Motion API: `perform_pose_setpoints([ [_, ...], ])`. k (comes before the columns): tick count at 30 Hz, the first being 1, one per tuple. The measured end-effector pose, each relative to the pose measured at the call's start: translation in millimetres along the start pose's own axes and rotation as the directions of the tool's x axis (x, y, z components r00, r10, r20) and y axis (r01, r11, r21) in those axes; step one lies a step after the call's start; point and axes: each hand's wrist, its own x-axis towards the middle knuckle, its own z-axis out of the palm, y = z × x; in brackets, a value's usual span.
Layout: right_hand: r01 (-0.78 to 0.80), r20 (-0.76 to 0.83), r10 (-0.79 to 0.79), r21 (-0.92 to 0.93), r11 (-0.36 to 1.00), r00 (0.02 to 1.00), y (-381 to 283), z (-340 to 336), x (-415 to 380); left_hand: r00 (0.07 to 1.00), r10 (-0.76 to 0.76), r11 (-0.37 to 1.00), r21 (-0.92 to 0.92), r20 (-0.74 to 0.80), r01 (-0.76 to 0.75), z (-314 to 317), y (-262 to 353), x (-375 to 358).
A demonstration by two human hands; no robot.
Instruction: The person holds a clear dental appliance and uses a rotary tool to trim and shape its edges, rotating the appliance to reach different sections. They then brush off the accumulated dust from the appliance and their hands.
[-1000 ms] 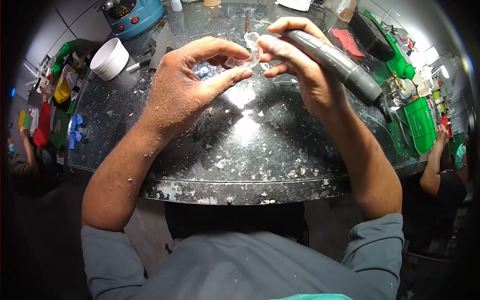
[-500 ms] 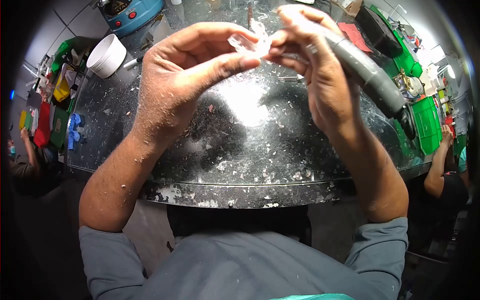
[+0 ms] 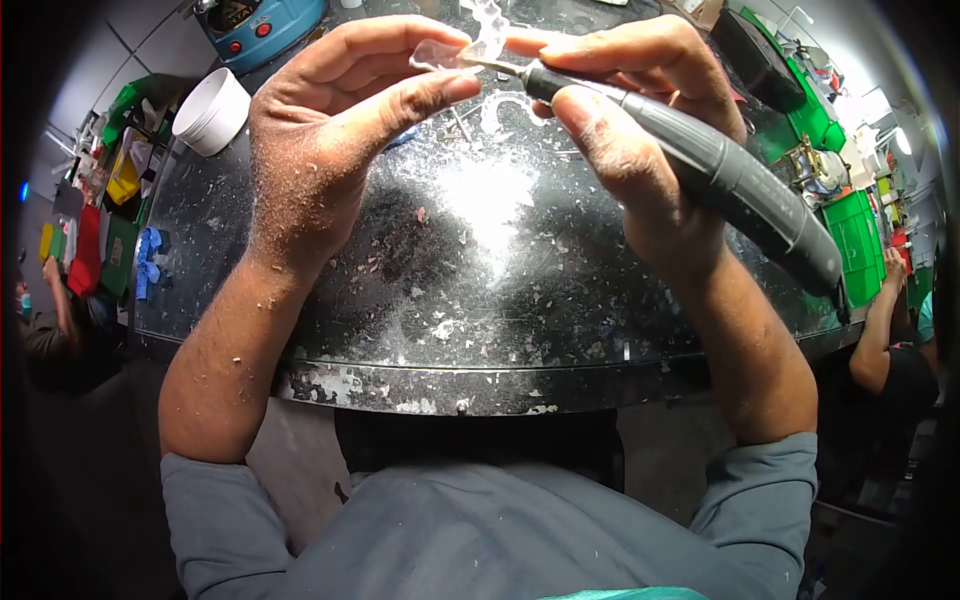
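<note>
A clear, thin plastic piece (image 3: 484,32) is pinched between the thumb and fingers of my left hand (image 3: 350,110). My right hand (image 3: 650,110) is wrapped round a dark grey rotary handpiece (image 3: 735,175), which slants down to the right. The handpiece's metal bit (image 3: 497,67) points left and reaches the lower edge of the clear piece; whether it touches is too small to tell. White dust covers my left hand and wrist. Beneath the hands, a clear curved piece (image 3: 492,115) lies on the dark tabletop (image 3: 450,300).
A white tub (image 3: 212,112) and a blue device with red buttons (image 3: 262,35) stand at the back left. Blue crumpled material (image 3: 149,262) lies at the left edge. Green trays (image 3: 853,245) are at the right. Other people's arms (image 3: 877,320) show at both sides.
The handpiece has swung so that its bit now points at the clear piece. My right hand has turned round it, and my left hand has shifted slightly left with the clear piece.
</note>
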Motion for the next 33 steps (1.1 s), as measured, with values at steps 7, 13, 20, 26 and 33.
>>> perform_pose_setpoints([
  [7, -0.144, -0.194, 0.084, -0.315, 0.938, 0.977, -17, 30, 4, 0.996, 0.090, 0.996, 0.010, 0.006, -0.090, 3, 2, -2],
  [13, -0.262, -0.435, 0.001, -0.541, 0.799, 0.901, -35, 81, 11, 0.987, 0.157, 0.980, 0.133, -0.045, -0.150, -3, -6, -6],
  [20, 0.397, 0.300, -0.311, -0.295, 0.869, 0.902, 27, -10, 1, 0.990, 0.117, 0.982, 0.161, -0.082, -0.103, 7, 4, -6],
  [26, 0.236, 0.233, -0.159, -0.350, 0.907, 0.959, 17, -10, -2, 0.986, 0.136, 0.979, 0.163, -0.093, -0.119, 9, 3, -8],
  [33, 0.096, 0.131, -0.044, -0.420, 0.902, 0.990, 3, 12, -4, 0.962, 0.273, 0.924, 0.277, 0.012, -0.265, 4, 0, -8],
])
